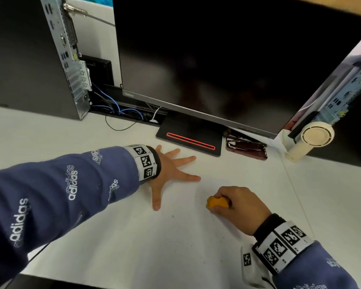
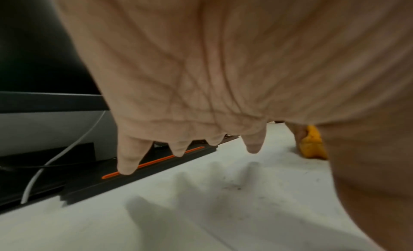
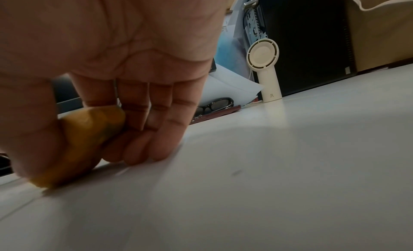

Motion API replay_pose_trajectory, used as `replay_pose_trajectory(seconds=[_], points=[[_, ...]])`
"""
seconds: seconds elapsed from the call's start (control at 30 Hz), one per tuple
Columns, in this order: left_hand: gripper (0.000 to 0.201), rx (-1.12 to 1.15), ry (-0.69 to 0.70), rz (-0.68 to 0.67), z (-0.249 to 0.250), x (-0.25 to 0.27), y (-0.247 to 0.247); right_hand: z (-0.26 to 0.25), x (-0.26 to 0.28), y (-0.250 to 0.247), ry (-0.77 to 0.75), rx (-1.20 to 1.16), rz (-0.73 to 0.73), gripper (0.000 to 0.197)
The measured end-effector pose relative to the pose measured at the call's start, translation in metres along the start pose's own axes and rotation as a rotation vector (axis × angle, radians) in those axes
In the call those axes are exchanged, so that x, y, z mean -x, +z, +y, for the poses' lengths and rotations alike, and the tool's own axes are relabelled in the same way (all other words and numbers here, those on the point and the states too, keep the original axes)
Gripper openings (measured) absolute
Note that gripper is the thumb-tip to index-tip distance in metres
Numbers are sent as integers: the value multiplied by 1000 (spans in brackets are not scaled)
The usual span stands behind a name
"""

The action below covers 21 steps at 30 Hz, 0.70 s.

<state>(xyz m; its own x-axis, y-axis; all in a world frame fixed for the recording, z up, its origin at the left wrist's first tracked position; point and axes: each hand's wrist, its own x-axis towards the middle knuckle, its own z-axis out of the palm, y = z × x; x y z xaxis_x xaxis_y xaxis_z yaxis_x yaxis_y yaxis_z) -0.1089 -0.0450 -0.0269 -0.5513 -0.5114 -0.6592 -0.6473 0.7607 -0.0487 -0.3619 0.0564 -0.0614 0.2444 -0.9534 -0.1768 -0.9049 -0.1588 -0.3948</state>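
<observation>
Below, right hand point(image 1: 238, 203) around eraser point(image 1: 217, 202).

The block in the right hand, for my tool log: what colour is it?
The block is yellow-orange with a dark smudge; the right wrist view shows it best.

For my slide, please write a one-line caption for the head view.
Right hand presses a yellow block onto the white desk; left hand is spread open beside it.

Small yellow-orange eraser point(image 1: 216, 202), grey-smudged, tilted, low edge on white desk point(image 1: 133, 236)
</observation>
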Motion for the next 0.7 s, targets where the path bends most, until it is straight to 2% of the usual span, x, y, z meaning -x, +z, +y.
replay_pose_trajectory(seconds=[0.13, 0.2, 0.37, 0.7], points=[[117, 24, 20, 53, 11, 4, -3, -1, 2, 0, 27, 19, 17, 28], [114, 26, 48, 58, 21, 3, 2, -2, 4, 2, 31, 22, 25, 29], [139, 27, 55, -23, 30, -4, 25, -8, 4, 1, 30, 54, -3, 28], [153, 51, 35, -12, 23, -17, 38, -35, -34, -15, -2, 182, -82, 28]])
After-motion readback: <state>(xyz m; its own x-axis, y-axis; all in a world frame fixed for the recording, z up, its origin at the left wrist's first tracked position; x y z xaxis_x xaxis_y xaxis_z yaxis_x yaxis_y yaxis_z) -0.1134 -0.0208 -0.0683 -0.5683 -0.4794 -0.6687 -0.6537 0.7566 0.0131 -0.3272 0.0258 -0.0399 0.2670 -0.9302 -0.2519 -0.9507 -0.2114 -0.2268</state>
